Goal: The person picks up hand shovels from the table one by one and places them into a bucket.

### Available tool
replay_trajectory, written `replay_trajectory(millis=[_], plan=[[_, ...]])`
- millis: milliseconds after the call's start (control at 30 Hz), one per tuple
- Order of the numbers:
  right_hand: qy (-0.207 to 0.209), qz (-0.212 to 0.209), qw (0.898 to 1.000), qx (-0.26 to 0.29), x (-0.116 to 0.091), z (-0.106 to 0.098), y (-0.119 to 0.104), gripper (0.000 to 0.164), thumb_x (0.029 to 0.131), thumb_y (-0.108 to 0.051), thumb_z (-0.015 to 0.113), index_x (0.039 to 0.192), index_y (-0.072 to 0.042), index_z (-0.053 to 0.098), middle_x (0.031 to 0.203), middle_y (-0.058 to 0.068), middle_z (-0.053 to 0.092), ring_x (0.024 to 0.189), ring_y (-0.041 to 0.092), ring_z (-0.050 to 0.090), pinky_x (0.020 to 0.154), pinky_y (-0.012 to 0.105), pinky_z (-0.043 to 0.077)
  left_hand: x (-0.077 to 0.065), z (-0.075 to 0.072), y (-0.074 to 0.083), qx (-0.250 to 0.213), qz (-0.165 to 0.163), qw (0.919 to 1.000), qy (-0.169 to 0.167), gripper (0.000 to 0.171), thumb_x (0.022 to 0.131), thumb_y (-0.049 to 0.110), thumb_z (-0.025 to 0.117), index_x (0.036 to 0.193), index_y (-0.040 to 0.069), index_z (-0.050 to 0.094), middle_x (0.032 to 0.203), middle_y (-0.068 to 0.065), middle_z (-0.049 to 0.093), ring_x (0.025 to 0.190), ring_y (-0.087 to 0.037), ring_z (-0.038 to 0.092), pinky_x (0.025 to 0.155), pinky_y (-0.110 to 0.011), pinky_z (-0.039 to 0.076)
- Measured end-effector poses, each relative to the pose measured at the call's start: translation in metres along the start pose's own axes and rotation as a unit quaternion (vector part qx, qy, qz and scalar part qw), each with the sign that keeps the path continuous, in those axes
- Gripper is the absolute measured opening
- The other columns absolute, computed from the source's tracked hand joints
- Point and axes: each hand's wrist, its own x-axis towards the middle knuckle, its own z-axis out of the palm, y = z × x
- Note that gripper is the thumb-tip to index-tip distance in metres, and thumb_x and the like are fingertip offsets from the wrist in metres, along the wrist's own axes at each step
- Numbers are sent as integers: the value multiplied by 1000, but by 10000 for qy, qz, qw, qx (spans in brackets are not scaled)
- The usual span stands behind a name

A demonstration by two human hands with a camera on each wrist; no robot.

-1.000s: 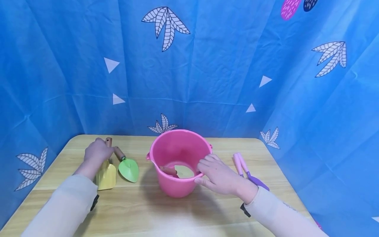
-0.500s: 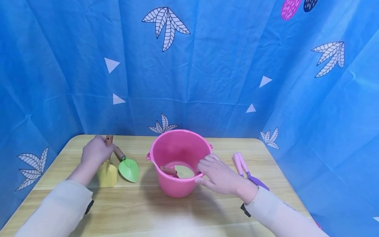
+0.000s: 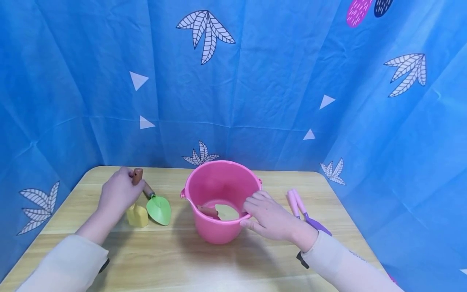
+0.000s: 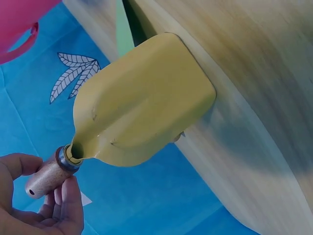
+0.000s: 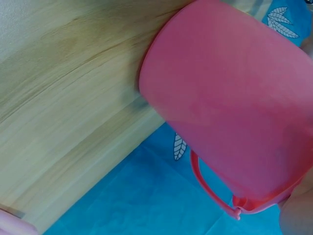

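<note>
Pinching the yellow scoop (image 4: 142, 103) by its handle (image 4: 49, 176), the left hand (image 3: 118, 191) holds it tilted beside the green trowel (image 3: 159, 211); the right hand (image 3: 271, 215) grips the pink bucket (image 3: 219, 232) by its rim — probably steadying it.

No readable txt; faint marks (image 3: 358, 256) on R sleeve (image 3: 339, 259) illegible

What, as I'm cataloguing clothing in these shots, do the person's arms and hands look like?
The left sleeve and right sleeve are long and pale off-white. A small black piece, perhaps a strap, shows under each cuff. Faint grey markings on the right sleeve are too small to read. The left hand and right hand are ungloved.
</note>
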Motion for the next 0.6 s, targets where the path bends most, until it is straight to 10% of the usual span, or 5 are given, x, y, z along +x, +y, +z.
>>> replay_trajectory(millis=[600], plan=[[38,-31,10000,13,0,1,1,35,103,-56,42,105,-25,59,100,-15,54,103,7,45,104,35,35,-18,-7,5,-18,171,9996,245,41,96,29,61,106,-10,56,95,-26,63,80,-37,61,65,-51,48]])
